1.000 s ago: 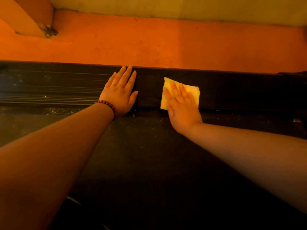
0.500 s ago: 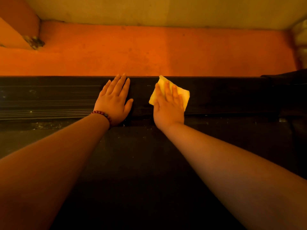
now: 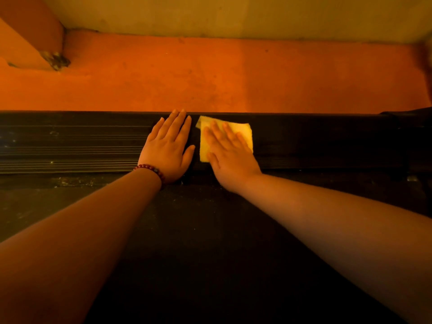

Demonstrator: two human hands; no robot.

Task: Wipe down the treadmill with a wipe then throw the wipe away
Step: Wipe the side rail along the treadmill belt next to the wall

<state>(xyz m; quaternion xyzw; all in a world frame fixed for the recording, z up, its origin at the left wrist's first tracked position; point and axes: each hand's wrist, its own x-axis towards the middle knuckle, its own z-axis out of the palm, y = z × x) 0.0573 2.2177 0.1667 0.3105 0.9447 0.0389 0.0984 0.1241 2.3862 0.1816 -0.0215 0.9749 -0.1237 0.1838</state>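
Two flat hands lie mid-frame on the treadmill's side rail (image 3: 327,141): right hand (image 3: 230,157) presses the yellow wipe (image 3: 243,132) beneath its straight fingers, left hand (image 3: 169,148) just beside, palm down.

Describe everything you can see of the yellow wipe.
The wipe is a yellow, roughly square sheet that looks like soft cloth or paper, with one far corner folded. It lies flat on the treadmill's dark ribbed side rail, pressed down by the flat right hand, just right of the left hand.
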